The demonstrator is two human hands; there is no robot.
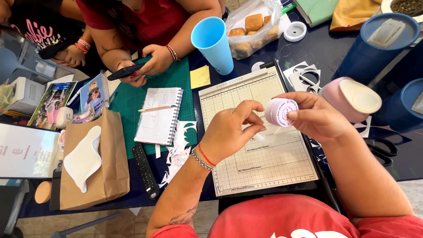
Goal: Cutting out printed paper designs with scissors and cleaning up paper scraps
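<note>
R hand grips a white tape roll above the paper cutter – L hand pinches at its loose end, fingertips closed, prob. to peel it free.

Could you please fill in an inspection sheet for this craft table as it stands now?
Surface: dark table, crowded; green cutting mat at the far side.
Job's things: small tape roll held over the paper cutter.
Clutter: blue cup, spiral notebook, remote control, brown paper bag, black scissors, pink punch.
Grippers: right hand grips the roll; left hand pinches at its edge.
Cables: nothing seen.
Surroundings: another person opposite holds a phone.
</note>
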